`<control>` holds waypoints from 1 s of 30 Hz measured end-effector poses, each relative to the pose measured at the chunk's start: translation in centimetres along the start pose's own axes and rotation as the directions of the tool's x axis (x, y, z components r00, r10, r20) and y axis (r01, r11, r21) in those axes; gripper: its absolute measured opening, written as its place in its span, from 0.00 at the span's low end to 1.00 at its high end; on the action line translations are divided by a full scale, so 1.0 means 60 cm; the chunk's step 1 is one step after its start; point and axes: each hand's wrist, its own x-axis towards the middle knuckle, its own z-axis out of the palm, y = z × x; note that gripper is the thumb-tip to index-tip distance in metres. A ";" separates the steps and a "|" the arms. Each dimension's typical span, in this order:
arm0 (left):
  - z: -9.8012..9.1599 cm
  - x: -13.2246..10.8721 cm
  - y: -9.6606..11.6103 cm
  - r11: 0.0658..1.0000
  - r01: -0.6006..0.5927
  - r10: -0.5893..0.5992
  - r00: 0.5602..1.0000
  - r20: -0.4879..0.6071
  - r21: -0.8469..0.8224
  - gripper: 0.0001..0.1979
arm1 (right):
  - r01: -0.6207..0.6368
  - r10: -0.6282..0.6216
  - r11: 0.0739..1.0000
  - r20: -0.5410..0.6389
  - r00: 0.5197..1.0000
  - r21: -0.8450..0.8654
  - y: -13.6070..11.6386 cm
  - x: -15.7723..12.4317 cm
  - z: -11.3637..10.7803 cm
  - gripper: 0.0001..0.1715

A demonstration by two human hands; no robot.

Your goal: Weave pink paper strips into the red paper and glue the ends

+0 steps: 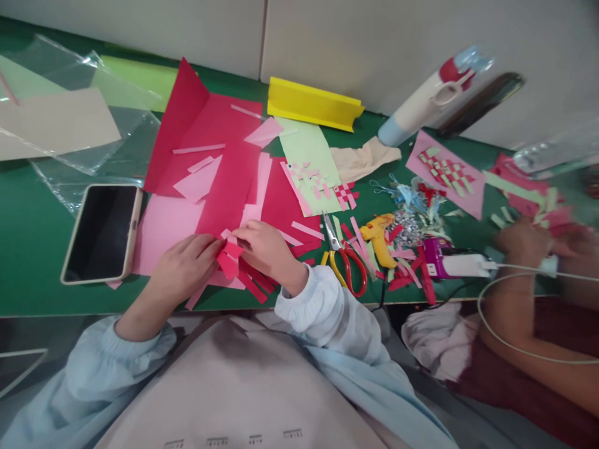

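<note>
My left hand (pixel 185 269) and my right hand (pixel 266 248) meet over a small weave of red and pink paper strips (pixel 234 265) near the front edge of the green table (pixel 37 249). Both hands have their fingers pinched on the strips, the left from the left side, the right from above. Loose red strip ends (pixel 255 284) stick out below my right hand. Large red paper sheets (pixel 219 149) and pink paper sheets (pixel 163 227) lie just behind the weave.
A phone (pixel 102 232) lies face up at the left. Red-handled scissors (pixel 344 259), a yellow glue gun (pixel 379 237) and paper scraps lie at the right. A finished woven piece (pixel 447 171) lies farther right. Another person's hands (pixel 528 243) work at the far right.
</note>
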 end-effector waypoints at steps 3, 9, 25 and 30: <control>-0.001 -0.001 0.000 0.997 0.057 -0.055 0.998 0.032 -0.057 0.15 | 0.000 0.000 1.000 0.001 1.000 0.027 0.000 0.000 -0.003 0.16; -0.008 -0.002 0.004 0.999 0.032 -0.032 0.999 0.002 0.012 0.12 | -0.008 0.009 0.998 -0.022 1.000 0.055 0.005 0.002 -0.003 0.14; -0.014 -0.005 0.010 0.999 0.022 -0.026 0.996 0.090 0.043 0.11 | -0.106 0.127 0.976 -0.099 0.987 0.191 0.007 0.014 -0.005 0.22; -0.017 -0.005 0.013 0.998 0.050 -0.054 0.992 0.118 0.040 0.09 | -0.149 0.169 0.968 -0.087 0.982 0.202 0.002 0.015 -0.007 0.23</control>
